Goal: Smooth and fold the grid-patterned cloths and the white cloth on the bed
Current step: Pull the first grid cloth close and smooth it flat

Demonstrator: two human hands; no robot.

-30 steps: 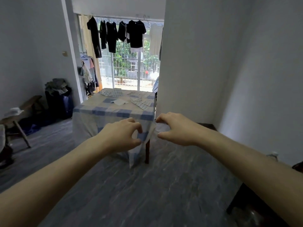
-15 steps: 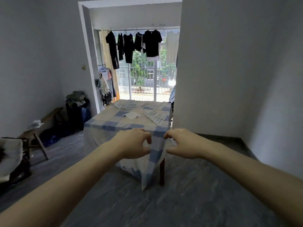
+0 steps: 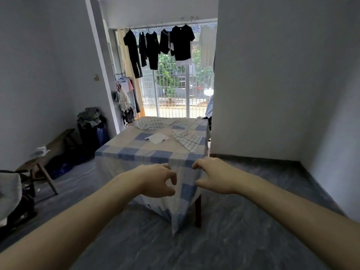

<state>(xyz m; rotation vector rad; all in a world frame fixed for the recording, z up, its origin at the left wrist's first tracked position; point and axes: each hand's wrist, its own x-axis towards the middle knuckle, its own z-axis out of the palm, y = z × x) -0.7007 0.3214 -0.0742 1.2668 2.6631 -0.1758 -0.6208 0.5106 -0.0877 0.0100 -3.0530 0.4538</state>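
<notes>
I see two bare hands reaching forward. My left hand has its fingers curled with thumb and fingertips apart, holding nothing. My right hand is curled the same way at the hanging corner of the blue checked bedsheet; whether it actually pinches the sheet I cannot tell.

Ahead at 12 o'clock stands the bed. On it I count three grid-patterned cloths and one white cloth. One grid cloth lies at the far left, about 11 o'clock on the bed top. A second grid cloth lies near the right edge at about 2 o'clock, crumpled. A third grid cloth lies flat at the far right. The white cloth sits near the middle, between them.

Against half a second ago, the bed fills more of the view and sits closer, and both hands have dropped to the level of the sheet's hanging corner, spread slightly wider.

At 12 o'clock beyond the bed, about five dark garments hang before a barred window. At 9 o'clock is a wooden bench.

I can read no writing or labels.
</notes>
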